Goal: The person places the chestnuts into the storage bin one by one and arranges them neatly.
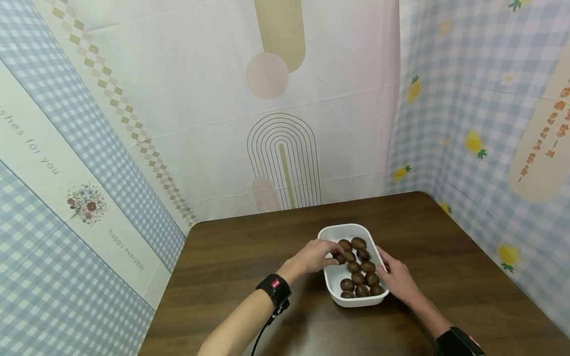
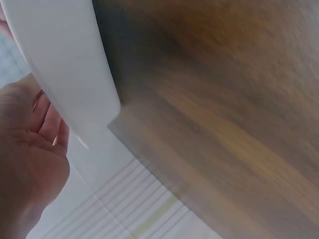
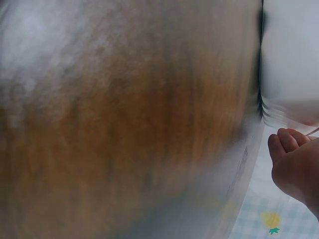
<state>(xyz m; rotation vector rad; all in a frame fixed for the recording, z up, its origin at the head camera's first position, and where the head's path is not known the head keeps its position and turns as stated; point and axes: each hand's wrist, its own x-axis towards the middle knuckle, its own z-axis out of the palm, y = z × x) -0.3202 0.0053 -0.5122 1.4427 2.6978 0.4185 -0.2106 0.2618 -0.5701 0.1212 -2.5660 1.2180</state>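
A white rectangular container (image 1: pixel 330 282) with rounded corners stands on the table, holding several dark brown egg-shaped pieces (image 1: pixel 367 266). My left hand (image 1: pixel 313 255) reaches over its left rim, thumb and fingers bent around one brown egg-shaped piece (image 1: pixel 339 258) near the far left. In the left wrist view, the container's outer wall (image 2: pixel 65 55) hides the fingertips of that hand (image 2: pixel 30 149). At the right side, my right hand (image 1: pixel 398 279) grips the container by its rim. The right wrist view shows that hand's curled fingers (image 3: pixel 288 142) close by the white wall (image 3: pixel 291 59).
The dark wooden table (image 1: pixel 240 272) extends to both sides of the container. Behind it hangs a pale patterned cloth (image 1: pixel 213 123), with blue checked cloth at the left (image 1: pixel 40 277) and right (image 1: pixel 467 99). A black wrist strap (image 1: pixel 274 290) trails a cable on the left arm.
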